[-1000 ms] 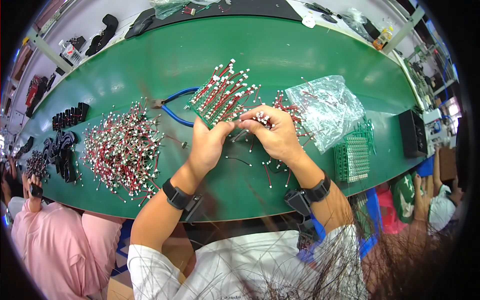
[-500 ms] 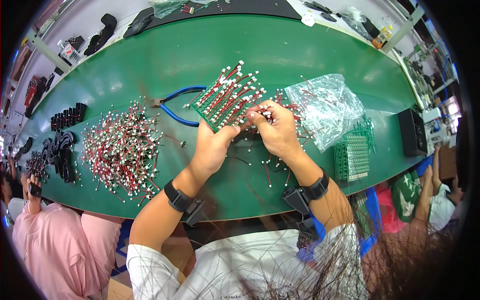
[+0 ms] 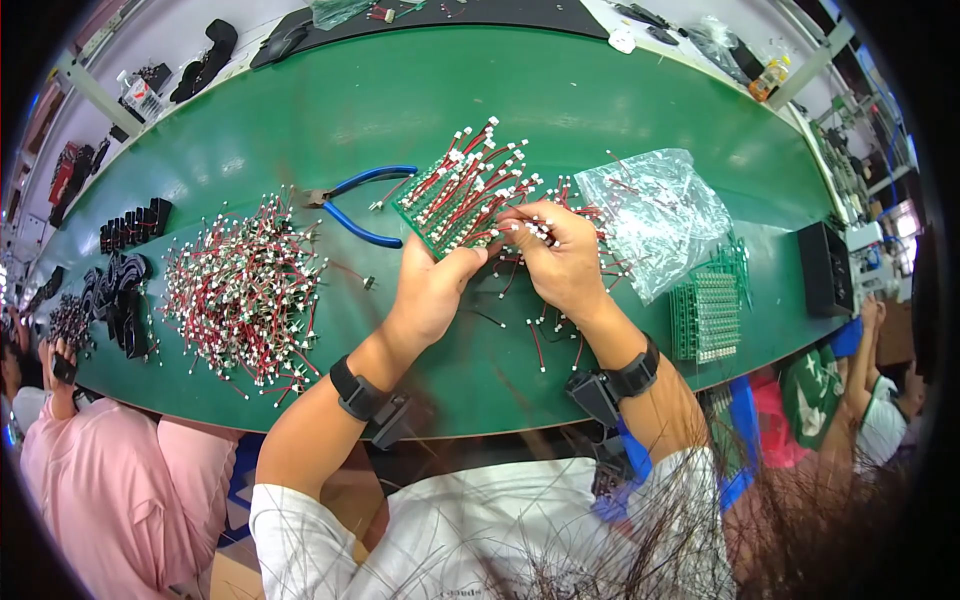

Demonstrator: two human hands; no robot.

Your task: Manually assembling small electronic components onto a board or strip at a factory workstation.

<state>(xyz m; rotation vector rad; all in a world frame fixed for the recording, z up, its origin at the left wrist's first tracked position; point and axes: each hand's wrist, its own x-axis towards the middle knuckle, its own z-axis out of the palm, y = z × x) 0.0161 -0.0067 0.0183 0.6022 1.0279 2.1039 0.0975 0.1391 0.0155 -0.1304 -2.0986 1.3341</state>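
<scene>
A green circuit board point(image 3: 430, 222) is tilted in the left grip point(image 3: 430, 288); many red wires point(image 3: 465, 185) with white ends rise from it. A small wire bunch point(image 3: 541, 232), also white-ended, is inside the right grip point(image 3: 562, 260), just beside the board.

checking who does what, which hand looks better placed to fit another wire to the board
Probably the right hand: it holds loose wires, with its fingertips close by the board. The left hand is occupied, its grip supporting the board.
</scene>
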